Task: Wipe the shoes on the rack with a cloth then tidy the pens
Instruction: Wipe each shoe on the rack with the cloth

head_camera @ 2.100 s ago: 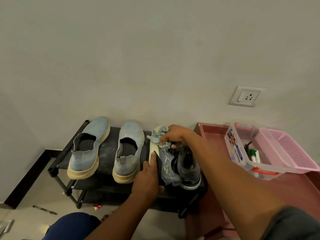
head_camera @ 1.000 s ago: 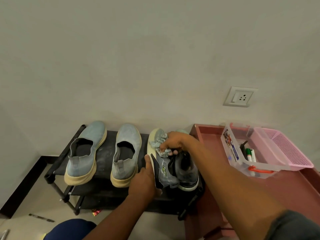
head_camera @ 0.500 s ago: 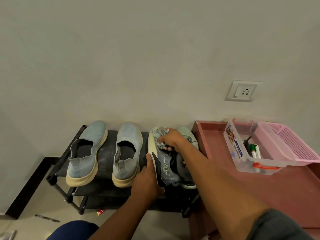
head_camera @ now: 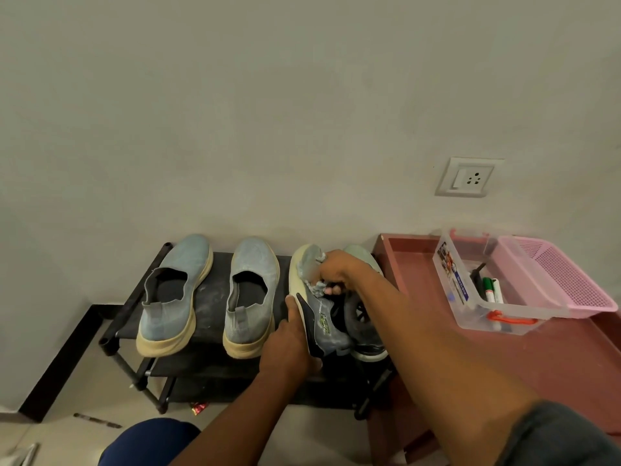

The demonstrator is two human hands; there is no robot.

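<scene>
Green logo on side of grey sneaker, illegible; printed label with blue band of white lettering on clear plastic box, too small to read.

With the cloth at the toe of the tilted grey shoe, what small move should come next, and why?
Probably drag the cloth back along the grey shoe toward its heel. The right hand grips the cloth near the toe, the left hand holds the shoe tipped on its side, and the heel end lies uncovered.
</scene>
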